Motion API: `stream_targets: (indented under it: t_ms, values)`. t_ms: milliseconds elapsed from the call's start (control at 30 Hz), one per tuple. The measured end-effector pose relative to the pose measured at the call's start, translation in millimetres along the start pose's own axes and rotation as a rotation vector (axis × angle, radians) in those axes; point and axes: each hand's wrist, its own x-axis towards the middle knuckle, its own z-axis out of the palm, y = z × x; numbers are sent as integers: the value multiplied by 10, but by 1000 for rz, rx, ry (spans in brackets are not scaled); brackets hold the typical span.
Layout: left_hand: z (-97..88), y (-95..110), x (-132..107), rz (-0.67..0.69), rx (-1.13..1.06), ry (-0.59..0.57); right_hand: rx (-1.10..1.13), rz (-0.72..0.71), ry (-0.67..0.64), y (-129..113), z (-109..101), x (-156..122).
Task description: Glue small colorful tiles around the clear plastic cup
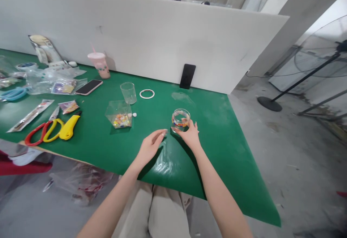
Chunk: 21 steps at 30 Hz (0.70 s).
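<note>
Right hand (191, 136)'s wrapped round the glass cup (179, 123), toward the tabletop (217, 122)'s right edge; smooth glass might slip if grip loosens. Left hand (151, 144): pinching or not, can't tell.

The left arm (116, 194) comes in from 7 o'clock, its left hand (151, 144) loosely bent, fingertips toward 2 o'clock and close to the thumb. The right arm (217, 192) slants from 5 o'clock toward 11, the right hand (191, 136) curled in a grip, thumb pointing to 10.
</note>
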Motion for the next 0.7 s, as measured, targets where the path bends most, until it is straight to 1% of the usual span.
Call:
stream_targets:
  t_ms: [33,67,133,200,267,300,333,433,467,500,533,567,600,667,700]
  values:
    - [-90,101,-12,88,88,59,-11,43,2,13,6,-2]
    - [-205,220,-16,178,174,143,-14,87,5,23,9,-4]
    - [-481,489,-7,316,374,312,-8,87,11,37,12,-7]
    - [-745,725,1,382,500,462,14,21,28,52,15,-5]
    - [-918,837,-23,392,572,549,35,-50,28,66,18,0]
    - [-959,830,-53,380,617,559,42,-67,24,70,18,3]
    - [-971,783,-95,362,666,538,49,-67,19,72,15,5]
    - [-914,498,-244,295,786,365,61,3,-5,58,-7,5]
    - [-898,408,-280,285,799,335,57,37,-23,49,-16,5]
    - [-898,346,-297,285,809,339,50,69,-42,41,-25,4]
    - [-919,322,-292,299,823,368,45,92,-60,33,-32,3]
    - [-961,343,-266,328,848,420,45,103,-68,29,-37,3]
    - [-1019,406,-222,371,879,485,52,103,-69,27,-40,3]
    - [-1148,628,-115,487,960,595,68,74,-65,35,-41,4]
    - [-1199,762,-72,537,997,613,71,57,-68,43,-41,4]
